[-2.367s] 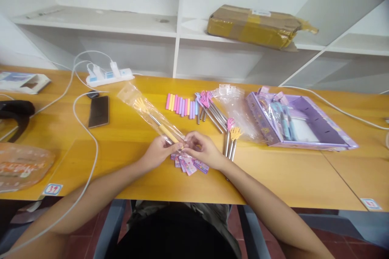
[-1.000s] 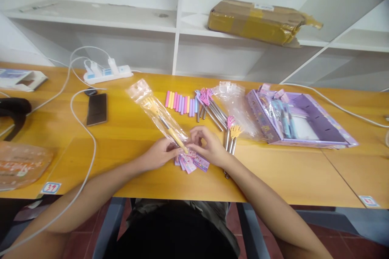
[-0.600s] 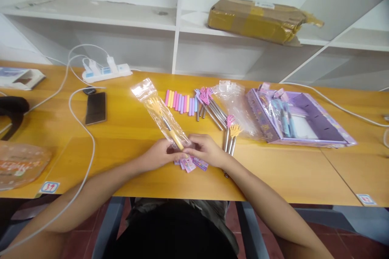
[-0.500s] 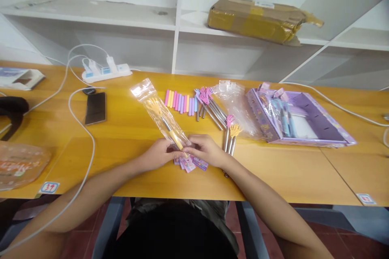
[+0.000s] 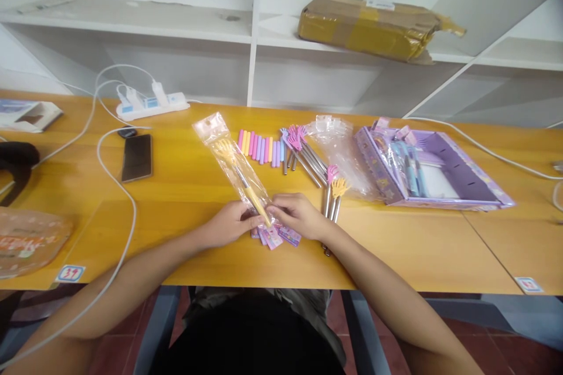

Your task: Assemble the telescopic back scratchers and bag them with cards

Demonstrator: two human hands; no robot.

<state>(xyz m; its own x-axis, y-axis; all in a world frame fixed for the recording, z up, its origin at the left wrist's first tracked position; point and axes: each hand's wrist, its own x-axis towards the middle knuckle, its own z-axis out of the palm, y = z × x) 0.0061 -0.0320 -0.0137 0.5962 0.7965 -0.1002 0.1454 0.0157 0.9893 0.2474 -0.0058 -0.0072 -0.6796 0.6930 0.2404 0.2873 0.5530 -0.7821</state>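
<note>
My left grip (image 5: 229, 224) is closed on the lower end of a clear bag (image 5: 215, 127), thumb over the yellow handle (image 5: 256, 200) inside. The bag slants away from that grip, the yellow hand-shaped head (image 5: 226, 150) toward its far end. My right grip (image 5: 297, 214) pinches the bag's near end, just beside the left. On my feed, printed cards (image 5: 273, 238) lie just below both grips on the bench (image 5: 396, 258). Beyond the right grip are coloured tubes (image 5: 262, 149) and metal rods (image 5: 313, 163); well right of it, a purple tray (image 5: 460, 158).
</note>
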